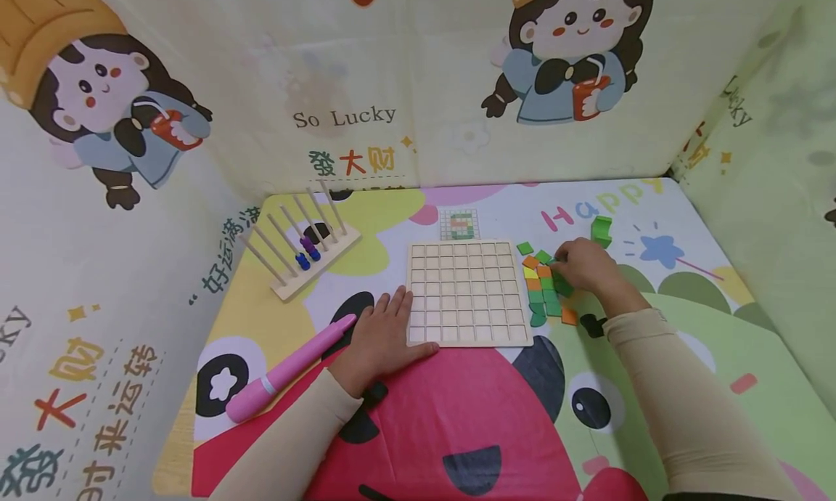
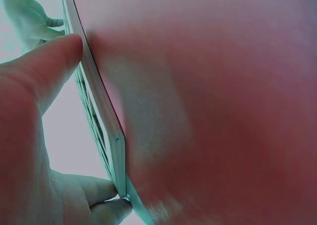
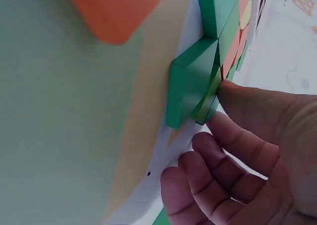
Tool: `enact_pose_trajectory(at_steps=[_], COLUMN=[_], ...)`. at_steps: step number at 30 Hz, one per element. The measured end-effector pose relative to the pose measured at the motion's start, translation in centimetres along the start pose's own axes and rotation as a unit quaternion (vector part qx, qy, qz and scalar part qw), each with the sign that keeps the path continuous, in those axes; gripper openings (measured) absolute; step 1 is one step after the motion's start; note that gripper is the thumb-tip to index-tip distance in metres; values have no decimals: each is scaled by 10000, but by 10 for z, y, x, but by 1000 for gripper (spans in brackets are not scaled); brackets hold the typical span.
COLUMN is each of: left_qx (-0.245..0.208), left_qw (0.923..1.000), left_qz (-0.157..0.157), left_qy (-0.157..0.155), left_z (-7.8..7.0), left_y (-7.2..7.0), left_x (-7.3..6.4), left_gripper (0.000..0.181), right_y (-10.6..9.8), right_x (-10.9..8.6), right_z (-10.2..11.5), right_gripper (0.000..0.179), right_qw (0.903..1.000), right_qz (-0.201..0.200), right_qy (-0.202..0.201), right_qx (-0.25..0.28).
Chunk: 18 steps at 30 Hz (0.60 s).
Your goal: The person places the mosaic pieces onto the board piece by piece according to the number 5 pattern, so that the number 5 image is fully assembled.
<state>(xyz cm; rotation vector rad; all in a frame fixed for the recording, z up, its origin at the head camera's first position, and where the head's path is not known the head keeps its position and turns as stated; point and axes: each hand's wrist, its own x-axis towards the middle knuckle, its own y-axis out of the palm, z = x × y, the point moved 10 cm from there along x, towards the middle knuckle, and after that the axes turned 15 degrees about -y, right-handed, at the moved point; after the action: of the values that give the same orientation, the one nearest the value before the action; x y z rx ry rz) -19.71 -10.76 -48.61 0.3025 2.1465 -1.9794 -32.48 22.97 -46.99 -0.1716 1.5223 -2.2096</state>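
Note:
A square wooden grid board with bare cells lies flat in the head view. My left hand rests at its lower left corner, fingers spread along the left side and thumb along the front edge. In the left wrist view the thumb touches the board's rim. Right of the board lies a cluster of green, orange and yellow square tiles. Over its far right part, my right hand pinches a green tile between thumb and index finger; the other fingers are loosely curled.
Behind the board lies a small pattern card. A wooden peg stand with blue and purple beads stands at the left, and a pink pen-shaped object lies nearer. A green curved block sits beyond my right hand. Patterned cloth walls surround the table.

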Motion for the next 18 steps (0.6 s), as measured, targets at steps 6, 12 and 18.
enact_pose_trajectory(at_steps=[6, 12, 18], left_qx=[-1, 35, 81], left_qw=[10000, 10000, 10000], left_qz=[50, 24, 23], left_qy=[-23, 1, -40], left_z=[0, -1, 1], left_y=[1, 2, 1], left_x=[0, 1, 2], left_gripper=[114, 114, 115], right_y=[-3, -5, -3], right_x=[2, 2, 3], right_z=[4, 4, 9], right_gripper=[37, 31, 25], right_qw=[9999, 9995, 9991], right_qz=[-24, -148, -147], right_qy=[-80, -89, -324], right_qx=[133, 258, 249])
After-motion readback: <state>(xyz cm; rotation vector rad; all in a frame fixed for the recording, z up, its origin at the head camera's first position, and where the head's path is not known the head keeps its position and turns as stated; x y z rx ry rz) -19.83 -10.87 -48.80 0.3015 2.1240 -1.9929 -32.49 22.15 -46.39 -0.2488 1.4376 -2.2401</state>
